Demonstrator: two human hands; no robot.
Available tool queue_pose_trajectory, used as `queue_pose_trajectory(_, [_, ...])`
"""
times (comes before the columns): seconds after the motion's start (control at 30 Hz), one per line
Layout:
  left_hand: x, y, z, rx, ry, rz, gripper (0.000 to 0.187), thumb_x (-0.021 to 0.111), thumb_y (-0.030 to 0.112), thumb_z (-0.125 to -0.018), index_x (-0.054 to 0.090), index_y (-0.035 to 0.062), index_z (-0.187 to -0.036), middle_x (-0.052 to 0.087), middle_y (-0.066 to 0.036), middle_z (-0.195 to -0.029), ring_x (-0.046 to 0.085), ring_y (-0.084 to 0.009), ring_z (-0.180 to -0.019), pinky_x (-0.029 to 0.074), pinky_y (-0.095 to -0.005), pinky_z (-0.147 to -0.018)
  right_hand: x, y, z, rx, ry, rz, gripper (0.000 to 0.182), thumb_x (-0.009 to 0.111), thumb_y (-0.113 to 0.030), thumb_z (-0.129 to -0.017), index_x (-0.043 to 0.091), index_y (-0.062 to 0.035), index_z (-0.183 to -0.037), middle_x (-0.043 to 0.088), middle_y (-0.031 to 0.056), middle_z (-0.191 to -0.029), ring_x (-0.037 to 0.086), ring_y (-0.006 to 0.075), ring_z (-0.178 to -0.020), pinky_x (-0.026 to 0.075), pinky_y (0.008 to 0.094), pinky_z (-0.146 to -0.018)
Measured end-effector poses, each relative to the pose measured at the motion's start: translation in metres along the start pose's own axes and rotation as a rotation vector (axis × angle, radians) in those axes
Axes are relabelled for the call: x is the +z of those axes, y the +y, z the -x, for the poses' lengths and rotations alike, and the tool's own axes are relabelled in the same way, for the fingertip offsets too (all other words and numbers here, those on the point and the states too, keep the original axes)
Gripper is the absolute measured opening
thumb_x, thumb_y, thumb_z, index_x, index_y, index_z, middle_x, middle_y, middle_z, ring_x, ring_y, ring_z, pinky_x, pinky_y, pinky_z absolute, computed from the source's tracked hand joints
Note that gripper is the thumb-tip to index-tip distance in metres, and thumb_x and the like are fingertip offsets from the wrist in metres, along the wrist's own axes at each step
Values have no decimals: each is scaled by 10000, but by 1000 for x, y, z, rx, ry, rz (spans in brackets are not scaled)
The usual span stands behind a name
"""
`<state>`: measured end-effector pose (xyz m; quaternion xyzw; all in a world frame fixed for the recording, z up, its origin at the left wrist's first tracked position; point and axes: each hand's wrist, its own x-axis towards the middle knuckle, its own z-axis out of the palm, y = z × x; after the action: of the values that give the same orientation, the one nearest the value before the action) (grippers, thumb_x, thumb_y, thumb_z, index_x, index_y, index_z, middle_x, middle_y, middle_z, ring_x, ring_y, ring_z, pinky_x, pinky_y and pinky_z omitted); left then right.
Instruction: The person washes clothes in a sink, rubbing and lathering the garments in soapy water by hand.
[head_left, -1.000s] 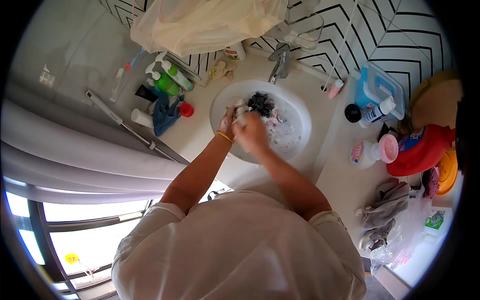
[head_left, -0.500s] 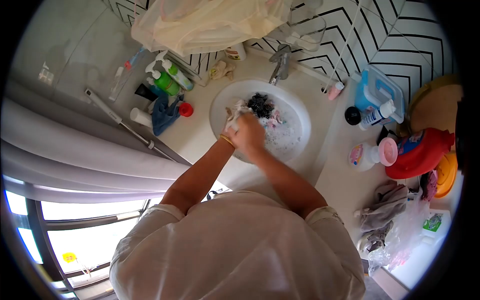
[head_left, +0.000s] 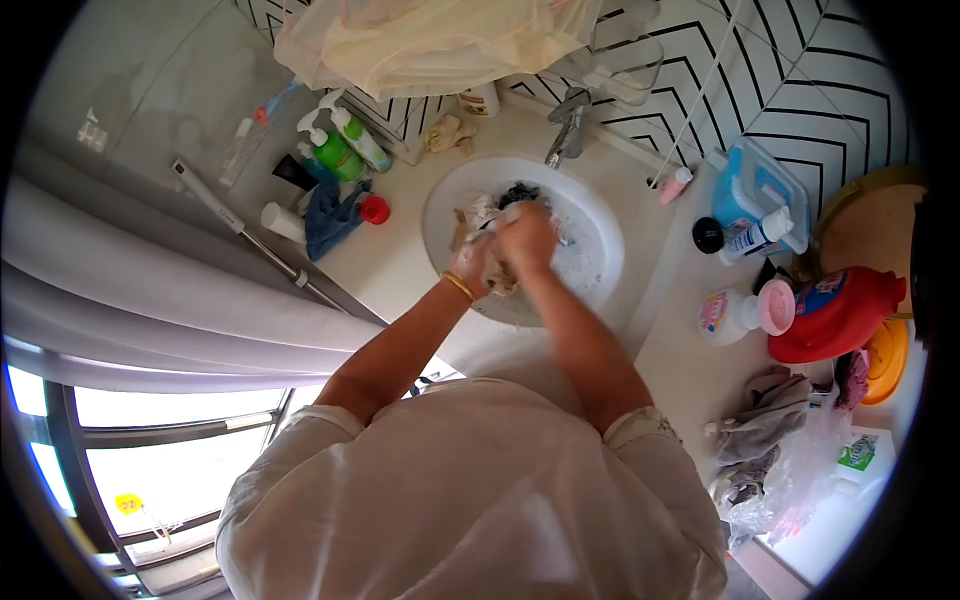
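White oval basin [head_left: 603, 262]: sudsy water, dark bunched cloth [head_left: 519, 193]. Left hand [head_left: 472, 266] and right hand [head_left: 527, 236] together, gripping wet beige cloth [head_left: 501, 277].

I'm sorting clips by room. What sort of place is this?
Probably a bathroom or washroom: there's a washbasin with a faucet, and pump bottles on the counter.

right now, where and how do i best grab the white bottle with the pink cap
Grip the white bottle around its body, probably with the right hand from the sink side. The body faces that way with nothing against it, while the red jug crowds the wide pink cap.
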<state>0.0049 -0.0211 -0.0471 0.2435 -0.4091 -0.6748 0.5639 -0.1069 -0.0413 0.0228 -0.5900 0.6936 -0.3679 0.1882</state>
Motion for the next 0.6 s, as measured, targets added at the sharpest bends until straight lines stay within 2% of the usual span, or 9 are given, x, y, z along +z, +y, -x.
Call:
queue_pose_trajectory(0.07, [-38, -25, -3, -310, 178, -305, 476, 551, 307, -776, 450, 79, -1182, 520, -95, -1143, 520, -237, -1041, 426, -378, -871, 5, 24, -22, 90, -64, 42, 238, 615, -234, -678, 605, -22, -786, 585, 177, -851, 572, 336, -780, 468, 409, -692])
queue_pose_trajectory(0.13, [20, 32, -14, -603, 427, 140, 501, 555, 322, -776, 446, 82, -1202, 485, -82, -1186, 473, -235, -1084, 399, -396, -885, -1, 17, -23, 91, -7, -47, 241, 604, -239, -693, 601, -16, -783, 582, 181, -856, 569, 333, -795, 466, 414, -700])
queue_pose_trajectory(0.17, [17, 40, -17, -565, 420, 161, 375, 497, 267, -817, 489, 67, -1134, 571, -100, -1058, 570, -230, -957, 461, -382, -828, -3, 11, -16, 94, 8, -93, 243, 598, -242, -701, 600, -13, -782, 580, 183, -858, 568, 332, -802, 465, 416, -704])
queue_pose_trajectory(0.27, [22, 69, -4, 152, 23, -1163, 353, 506, 181, -809, 487, 42, -1133, 571, -107, -1053, 569, -224, -946, 460, -353, -828, -21, -29, 24, -200, -112, -147, 256, 602, -261, -707, 597, -16, -778, 572, 195, -872, 562, 325, -829, 461, 425, -712])
queue_pose_trajectory(0.33, [2, 23, -9, 113, 26, -195, 539, 645, 152, -680, 449, -2, -1157, 542, -134, -1106, 545, -229, -980, 432, -302, -858, -39, -48, 34, -349, -181, -3, 267, 610, -267, -705, 598, -15, -792, 570, 193, -883, 557, 329, -839, 460, 425, -720])
queue_pose_trajectory(0.37, [-29, 3, -16, 96, -124, -669, 606, 685, 154, -631, 441, -3, -1163, 533, -144, -1119, 535, -243, -997, 425, -309, -865, -38, -45, 30, -326, -184, 42, 272, 610, -271, -706, 598, -15, -797, 570, 191, -881, 556, 330, -841, 461, 423, -721])
queue_pose_trajectory(0.43, [-17, 43, 7, 243, -212, -1417, 784, 776, 180, -484, 434, 37, -1174, 507, -162, -1149, 492, -296, -1061, 401, -348, -882, -25, -19, 2, -181, -153, 108, 282, 606, -281, -709, 599, -16, -803, 571, 187, -870, 554, 332, -844, 463, 419, -722])
queue_pose_trajectory(0.53, [0, 52, 0, 181, -292, -1452, 795, 779, 179, -468, 433, 68, -1175, 504, -165, -1146, 487, -340, -1054, 398, -400, -871, -5, 20, -33, -31, -135, 8, 326, 589, -334, -731, 591, -14, -795, 572, 154, -792, 566, 297, -803, 458, 399, -692])
queue_pose_trajectory(0.6, [-15, 58, -8, 150, -278, -1102, 753, 733, 126, -540, 394, 54, -1208, 500, -162, -1144, 494, -319, -1048, 365, -398, -917, -17, 31, -41, 85, -262, -191, 378, 572, -390, -748, 577, -14, -774, 555, 116, -721, 557, 248, -742, 441, 376, -655])
